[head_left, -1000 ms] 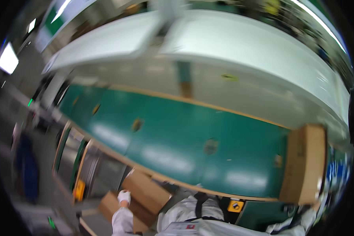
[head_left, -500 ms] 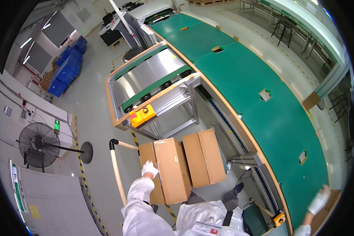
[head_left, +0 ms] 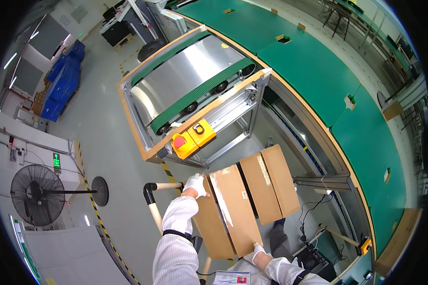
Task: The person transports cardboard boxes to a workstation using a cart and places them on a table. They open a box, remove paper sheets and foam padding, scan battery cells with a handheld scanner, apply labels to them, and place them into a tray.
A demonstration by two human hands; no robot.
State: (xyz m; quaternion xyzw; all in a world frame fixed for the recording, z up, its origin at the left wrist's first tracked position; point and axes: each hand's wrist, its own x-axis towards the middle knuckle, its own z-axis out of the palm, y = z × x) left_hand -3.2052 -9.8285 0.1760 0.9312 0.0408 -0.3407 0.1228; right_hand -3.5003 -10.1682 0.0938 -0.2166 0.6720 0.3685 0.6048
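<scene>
A brown cardboard box [head_left: 240, 209] with torn pale tape along its seam lies in front of me. My left hand [head_left: 195, 184], in a white glove, grips its far left corner. At the near right edge of the same box, my gloved right hand [head_left: 258, 251] holds on, fingers bent against the cardboard. A second cardboard box [head_left: 266, 183] is close beside it on the right, with a dark gap between the two. The fingers' undersides are hidden.
A cart's beige tube handle [head_left: 155, 213] stands left of the boxes. Ahead is a belt conveyor [head_left: 190, 71] with a yellow switch box [head_left: 193, 138] and red button. A long green worktop [head_left: 318, 80] curves along the right. A black floor fan [head_left: 38, 190] stands left.
My right hand has come from the far right, by the worktop's end, to the near edge of the left box. My left hand has moved to that box's far corner. The view has shifted.
</scene>
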